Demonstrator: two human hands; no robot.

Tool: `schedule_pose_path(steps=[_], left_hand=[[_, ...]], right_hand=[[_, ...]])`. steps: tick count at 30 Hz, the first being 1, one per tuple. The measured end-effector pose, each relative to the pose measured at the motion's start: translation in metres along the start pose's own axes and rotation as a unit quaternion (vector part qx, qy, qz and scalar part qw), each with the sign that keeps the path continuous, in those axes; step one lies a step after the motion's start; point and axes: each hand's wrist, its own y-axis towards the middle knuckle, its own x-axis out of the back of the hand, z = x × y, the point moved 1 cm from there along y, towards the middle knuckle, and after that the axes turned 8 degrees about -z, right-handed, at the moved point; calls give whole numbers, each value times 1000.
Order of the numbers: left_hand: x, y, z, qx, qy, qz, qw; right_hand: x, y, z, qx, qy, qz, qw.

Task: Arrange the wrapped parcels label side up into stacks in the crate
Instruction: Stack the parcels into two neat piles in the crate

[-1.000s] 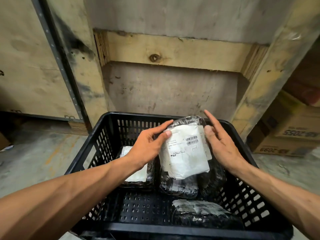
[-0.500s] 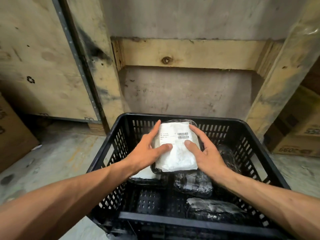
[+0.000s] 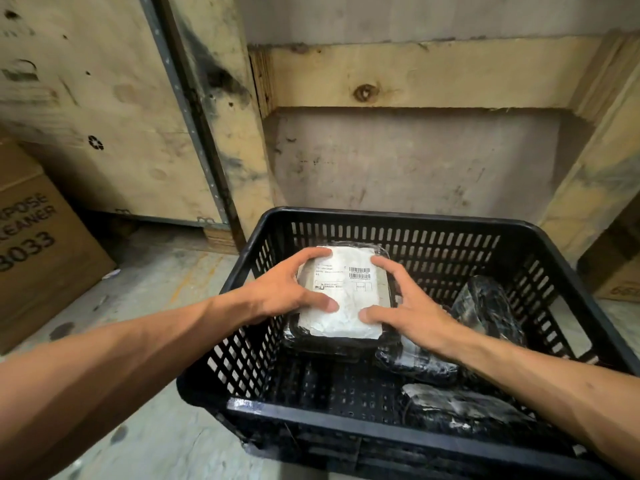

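Observation:
A black slatted plastic crate [image 3: 388, 221] stands on the floor in front of me. In its far left corner a black-wrapped parcel with a white barcode label [image 3: 346, 292] lies label side up on top of another parcel. My left hand [image 3: 287, 289] grips its left edge and my right hand [image 3: 401, 303] grips its right edge, thumbs on the label. Three more black-wrapped parcels lie in the crate: one under my right wrist [image 3: 415, 362], one tilted against the right wall [image 3: 491, 303], one at the front right [image 3: 460, 407].
Plywood panels and a timber frame [image 3: 398, 77] stand close behind the crate. A cardboard box [image 3: 38, 244] sits on the concrete floor at left, and more cardboard boxes [image 3: 620, 282] at far right. Bare crate floor [image 3: 329, 386] shows at front left.
Both hands carried the labelled parcel from above the crate's middle down to the far left corner, onto the parcel lying there. The view shifted right and closer.

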Motion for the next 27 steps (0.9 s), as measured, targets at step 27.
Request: schedule_pose_path(steps=[27], left_hand=[[-12, 31, 26, 88, 336, 50, 936]], right_hand=[[-41, 39, -39, -42, -292, 149, 944]])
